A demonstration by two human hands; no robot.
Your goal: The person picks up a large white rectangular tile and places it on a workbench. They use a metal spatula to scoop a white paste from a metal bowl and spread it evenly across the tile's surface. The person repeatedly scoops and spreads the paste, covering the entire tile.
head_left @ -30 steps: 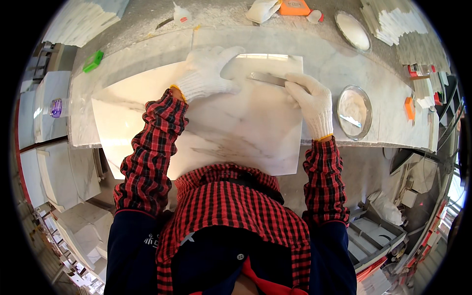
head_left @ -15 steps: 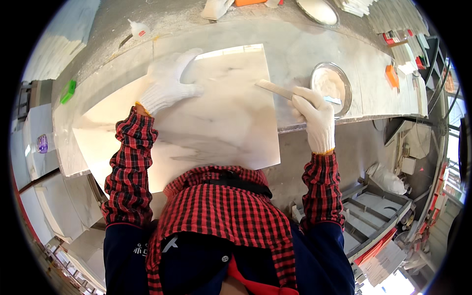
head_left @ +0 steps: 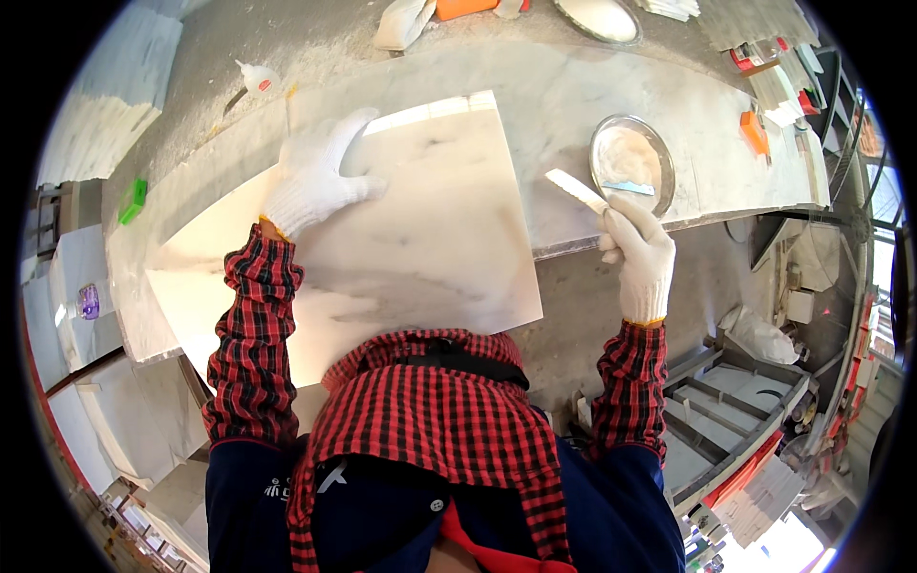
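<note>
A glossy white marble slab (head_left: 430, 220) with grey veining lies in front of me, its near edge by my apron. My left hand (head_left: 317, 181), in a white knit glove, rests on the slab's left part with thumb and fingers spread. In a white glove too, my right hand (head_left: 638, 250) is closed on a flat, pale scraper blade (head_left: 576, 190) that points up and left, off the slab's right edge. Just beyond that hand stands a round metal bowl (head_left: 671, 191) of whitish paste. A light-blue strip (head_left: 629, 187) lies in the bowl.
Under the slab runs a long grey marble worktop (head_left: 712, 124). On it are a green block (head_left: 134, 201) at left and an orange tool (head_left: 754, 133) at right. A white squeeze bottle (head_left: 256, 76) and a second bowl (head_left: 600, 19) are farther back. A metal frame rack (head_left: 716, 420) stands low right.
My right hand has drawn back from the slab toward the lower right, taking the scraper blade off its surface. My left hand stays on the slab.
</note>
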